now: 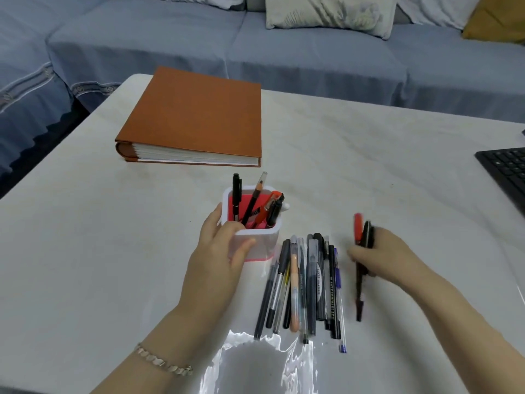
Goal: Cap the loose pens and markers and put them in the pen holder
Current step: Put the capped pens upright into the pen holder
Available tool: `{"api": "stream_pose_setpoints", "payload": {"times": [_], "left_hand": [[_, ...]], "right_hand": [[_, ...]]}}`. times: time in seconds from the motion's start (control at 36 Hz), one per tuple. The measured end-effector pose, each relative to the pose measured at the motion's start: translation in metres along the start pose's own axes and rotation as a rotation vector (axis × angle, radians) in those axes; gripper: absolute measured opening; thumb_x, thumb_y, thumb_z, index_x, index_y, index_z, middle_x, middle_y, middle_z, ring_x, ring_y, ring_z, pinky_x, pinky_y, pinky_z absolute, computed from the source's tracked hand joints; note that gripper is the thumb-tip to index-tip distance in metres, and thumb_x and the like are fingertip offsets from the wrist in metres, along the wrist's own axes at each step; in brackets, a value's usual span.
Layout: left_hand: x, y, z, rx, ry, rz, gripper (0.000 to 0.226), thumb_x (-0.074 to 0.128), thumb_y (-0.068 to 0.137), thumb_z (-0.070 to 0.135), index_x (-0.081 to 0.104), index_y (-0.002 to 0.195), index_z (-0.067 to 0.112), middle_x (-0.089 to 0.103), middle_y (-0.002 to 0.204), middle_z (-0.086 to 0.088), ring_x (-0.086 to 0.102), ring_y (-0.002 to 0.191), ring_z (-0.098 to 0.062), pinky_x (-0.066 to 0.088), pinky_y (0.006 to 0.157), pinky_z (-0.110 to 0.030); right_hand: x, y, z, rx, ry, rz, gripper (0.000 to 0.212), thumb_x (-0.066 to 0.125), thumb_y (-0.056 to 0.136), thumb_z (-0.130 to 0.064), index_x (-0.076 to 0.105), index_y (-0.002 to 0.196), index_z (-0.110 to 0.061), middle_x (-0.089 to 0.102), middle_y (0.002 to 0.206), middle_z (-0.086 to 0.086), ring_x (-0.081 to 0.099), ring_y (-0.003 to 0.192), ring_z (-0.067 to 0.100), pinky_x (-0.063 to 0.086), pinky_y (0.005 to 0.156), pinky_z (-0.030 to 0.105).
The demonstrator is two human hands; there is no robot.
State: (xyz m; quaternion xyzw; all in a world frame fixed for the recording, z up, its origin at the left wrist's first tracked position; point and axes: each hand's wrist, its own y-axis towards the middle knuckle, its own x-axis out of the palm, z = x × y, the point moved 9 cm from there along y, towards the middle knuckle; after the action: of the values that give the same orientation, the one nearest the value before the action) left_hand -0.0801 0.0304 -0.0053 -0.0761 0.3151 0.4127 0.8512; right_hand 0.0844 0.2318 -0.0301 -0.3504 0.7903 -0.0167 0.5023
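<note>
A white pen holder (262, 241) with a pink inside stands mid-table, with several pens (255, 204) upright in it. My left hand (218, 251) grips the holder's near left side. Just right of the holder, a bunch of several loose pens and markers (309, 285) lies side by side on the table. Further right, my right hand (386, 257) holds two pens together (362, 240), one with a red cap and one black, their caps pointing away from me and their tails hanging below my fingers.
A thick orange album (196, 118) lies behind the holder. A black keyboard (508, 172) pokes in at the right edge. A blue sofa (284, 52) with cushions runs behind the white table (85, 251). Glare shines on the table's near edge.
</note>
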Motion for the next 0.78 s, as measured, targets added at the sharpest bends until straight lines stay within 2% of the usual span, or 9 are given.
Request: {"api": "stream_pose_setpoints", "payload": {"times": [0.08, 0.17, 0.22, 0.31, 0.47, 0.56, 0.64, 0.69, 0.78], "left_hand": [[0.0, -0.001, 0.0, -0.008, -0.01, -0.002, 0.014, 0.056, 0.087, 0.021, 0.059, 0.101, 0.019, 0.038, 0.141, 0.002, 0.049, 0.117, -0.018, 0.045, 0.098, -0.037], [0.0, -0.002, -0.001, -0.026, -0.017, 0.001, 0.013, 0.055, 0.088, 0.022, 0.059, 0.1, 0.022, 0.035, 0.144, 0.002, 0.047, 0.121, -0.019, 0.044, 0.099, -0.041], [0.0, -0.002, 0.0, -0.031, -0.012, 0.001, 0.013, 0.055, 0.088, 0.023, 0.059, 0.101, 0.021, 0.034, 0.145, 0.002, 0.047, 0.123, -0.019, 0.045, 0.099, -0.041], [-0.001, -0.002, 0.001, -0.018, -0.009, 0.006, 0.012, 0.055, 0.088, 0.023, 0.059, 0.1, 0.02, 0.035, 0.144, 0.003, 0.047, 0.122, -0.017, 0.043, 0.099, -0.033], [-0.002, -0.001, 0.001, 0.011, 0.036, 0.02, 0.014, 0.057, 0.087, 0.023, 0.059, 0.1, 0.017, 0.036, 0.142, 0.005, 0.047, 0.118, -0.013, 0.035, 0.083, -0.018], [-0.001, -0.001, 0.0, 0.018, 0.028, 0.014, 0.014, 0.057, 0.087, 0.024, 0.059, 0.099, 0.017, 0.037, 0.142, 0.005, 0.048, 0.117, -0.012, 0.037, 0.082, -0.019], [0.0, -0.001, 0.001, 0.023, 0.038, 0.007, 0.017, 0.056, 0.087, 0.025, 0.059, 0.1, 0.015, 0.036, 0.142, 0.002, 0.05, 0.116, -0.015, 0.04, 0.083, -0.022], [0.0, -0.001, 0.001, 0.022, 0.047, 0.005, 0.019, 0.056, 0.087, 0.025, 0.058, 0.102, 0.015, 0.036, 0.143, 0.0, 0.05, 0.117, -0.017, 0.039, 0.085, -0.022], [-0.001, -0.001, 0.002, 0.03, 0.062, 0.011, 0.02, 0.056, 0.087, 0.026, 0.059, 0.103, 0.015, 0.038, 0.142, 0.0, 0.05, 0.118, -0.017, 0.038, 0.087, -0.02]], "right_hand": [[-0.036, -0.017, -0.043, -0.197, 0.291, 0.132, 0.007, 0.055, 0.077, -0.005, 0.051, 0.071, -0.006, 0.052, 0.048, 0.003, 0.045, 0.039, 0.016, 0.037, 0.048, 0.027], [-0.072, -0.049, -0.092, -0.46, 0.728, 0.279, 0.033, 0.052, 0.081, 0.005, 0.041, 0.085, -0.026, 0.057, 0.065, 0.007, 0.047, 0.037, 0.01, 0.042, 0.044, 0.023], [-0.087, -0.072, -0.121, -0.677, 0.825, 0.379, 0.044, 0.05, 0.083, 0.009, 0.035, 0.097, -0.03, 0.058, 0.074, 0.008, 0.053, 0.049, 0.011, 0.046, 0.048, 0.018], [-0.085, -0.084, -0.146, -0.862, 0.8, 0.453, 0.057, 0.052, 0.08, 0.012, 0.029, 0.112, -0.03, 0.058, 0.078, 0.008, 0.06, 0.063, 0.015, 0.053, 0.057, 0.023], [-0.022, -0.06, -0.172, -0.845, 0.447, 0.357, 0.058, 0.056, 0.083, -0.003, 0.029, 0.117, -0.042, 0.06, 0.079, 0.005, 0.059, 0.064, 0.02, 0.054, 0.062, 0.035], [-0.008, -0.041, -0.175, -0.797, 0.258, 0.387, 0.039, 0.054, 0.085, -0.011, 0.041, 0.116, -0.031, 0.057, 0.085, 0.006, 0.052, 0.079, 0.017, 0.046, 0.071, 0.029], [0.003, -0.031, -0.17, -0.804, 0.135, 0.457, 0.019, 0.051, 0.087, -0.018, 0.065, 0.099, -0.014, 0.062, 0.089, 0.005, 0.044, 0.094, 0.016, 0.041, 0.081, 0.031], [0.011, -0.032, -0.162, -0.829, 0.078, 0.505, 0.027, 0.046, 0.088, -0.022, 0.068, 0.097, -0.01, 0.066, 0.094, 0.005, 0.044, 0.098, 0.018, 0.043, 0.084, 0.036], [0.012, -0.045, -0.152, -0.889, 0.092, 0.486, 0.036, 0.041, 0.09, -0.025, 0.061, 0.115, -0.008, 0.062, 0.115, 0.005, 0.042, 0.11, 0.016, 0.039, 0.096, 0.038]]}}
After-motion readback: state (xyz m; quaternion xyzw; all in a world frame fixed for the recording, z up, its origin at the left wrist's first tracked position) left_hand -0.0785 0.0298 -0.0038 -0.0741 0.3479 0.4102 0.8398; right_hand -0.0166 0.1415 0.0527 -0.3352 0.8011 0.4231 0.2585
